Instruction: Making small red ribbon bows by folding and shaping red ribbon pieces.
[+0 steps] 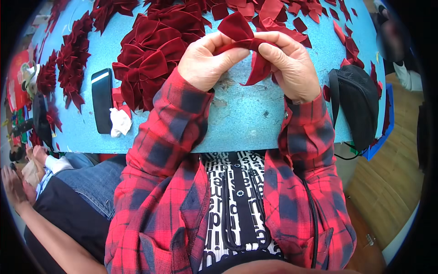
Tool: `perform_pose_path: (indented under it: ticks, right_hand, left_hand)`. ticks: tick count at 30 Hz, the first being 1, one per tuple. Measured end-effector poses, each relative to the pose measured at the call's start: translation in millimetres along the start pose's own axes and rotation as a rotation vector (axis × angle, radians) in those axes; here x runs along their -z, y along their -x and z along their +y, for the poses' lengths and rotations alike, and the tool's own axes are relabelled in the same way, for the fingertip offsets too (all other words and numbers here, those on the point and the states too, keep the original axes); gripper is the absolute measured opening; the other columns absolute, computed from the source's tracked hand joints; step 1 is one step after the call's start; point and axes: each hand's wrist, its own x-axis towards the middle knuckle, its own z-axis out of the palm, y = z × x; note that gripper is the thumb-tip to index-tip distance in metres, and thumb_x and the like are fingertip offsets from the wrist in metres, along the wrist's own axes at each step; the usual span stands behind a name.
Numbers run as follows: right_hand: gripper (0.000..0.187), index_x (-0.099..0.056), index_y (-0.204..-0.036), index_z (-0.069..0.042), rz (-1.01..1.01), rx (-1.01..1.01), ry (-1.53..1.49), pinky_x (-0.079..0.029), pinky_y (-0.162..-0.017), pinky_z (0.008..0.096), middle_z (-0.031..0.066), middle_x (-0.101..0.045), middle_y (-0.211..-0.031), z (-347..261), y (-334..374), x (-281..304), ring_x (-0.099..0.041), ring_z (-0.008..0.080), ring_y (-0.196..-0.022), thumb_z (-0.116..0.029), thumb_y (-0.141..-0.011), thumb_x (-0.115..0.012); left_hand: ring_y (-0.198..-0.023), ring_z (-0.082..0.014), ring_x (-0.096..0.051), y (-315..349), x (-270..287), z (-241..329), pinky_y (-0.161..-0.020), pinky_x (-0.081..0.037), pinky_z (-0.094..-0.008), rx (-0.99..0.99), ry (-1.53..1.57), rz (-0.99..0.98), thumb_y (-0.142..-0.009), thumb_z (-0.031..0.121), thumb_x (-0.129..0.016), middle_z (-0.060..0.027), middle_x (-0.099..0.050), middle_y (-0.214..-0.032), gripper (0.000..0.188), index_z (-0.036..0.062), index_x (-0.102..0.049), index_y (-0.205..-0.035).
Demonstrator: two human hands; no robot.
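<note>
Between my two hands, above the table, is a dark red velvet bow (236, 27) with one tail hanging down. My left hand (207, 61) pinches the bow's left side between thumb and forefinger. On the other side, my right hand (292, 64) grips it near the middle, its thumb pressed against the ribbon. A narrow strip crosses the bow's centre between the two thumbs. Just left of my left hand lies a large heap of finished-looking velvet bows (150, 59).
A black phone (101, 101) and a crumpled white tissue (120, 122) lie on the blue table (237, 134) at left. Beyond them are more bow piles (73, 57). Red fabric pieces (273, 13) cover the far side. A black pouch (358, 107) sits at right. Other people's hands (16, 185) show at far left.
</note>
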Motion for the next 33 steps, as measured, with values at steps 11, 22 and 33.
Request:
perform_pose_path:
  ticks: [11,22,33]
  right_hand:
    - [0.034,-0.065,-0.118,-0.002,0.114,0.007,-0.066,-0.048,-0.073,0.0208,0.0009,-0.064,-0.093,-7.3,3.2,-5.0,-0.059,0.0059,-0.083,-0.025,-0.095,-0.072]
    - [0.025,-0.068,-0.113,-0.002,0.071,0.072,-0.11,-0.05,-0.078,0.0221,0.0015,-0.071,-0.099,-0.2,0.1,-13.4,-0.063,0.0068,-0.086,-0.02,-0.097,-0.069]
    - [0.027,-0.069,-0.113,-0.002,0.211,0.165,-0.159,-0.05,-0.08,0.0227,0.0004,-0.071,-0.102,13.4,-0.3,-24.4,-0.063,0.0054,-0.09,-0.023,-0.106,-0.053]
  left_hand:
    - [-0.087,-0.0077,-0.063,4.5,-0.4,2.7,-0.076,-0.051,-0.0233,-0.04,0.1,0.064,-0.092,0.013,-0.075,-0.0031,-0.071,-0.101,0.027,0.0017,-0.067,-0.115]
    - [-0.082,-0.0066,-0.058,4.7,-12.6,0.2,-0.071,-0.046,-0.023,-0.137,0.068,0.064,-0.093,0.014,-0.074,0.0,-0.069,-0.1,0.026,0.004,-0.067,-0.116]
    - [-0.076,-0.0115,-0.062,5.3,-8.2,-2.5,-0.065,-0.048,-0.0244,0.023,0.181,0.08,-0.1,0.026,-0.064,-0.0053,-0.069,-0.091,0.026,0.0017,-0.068,-0.108]
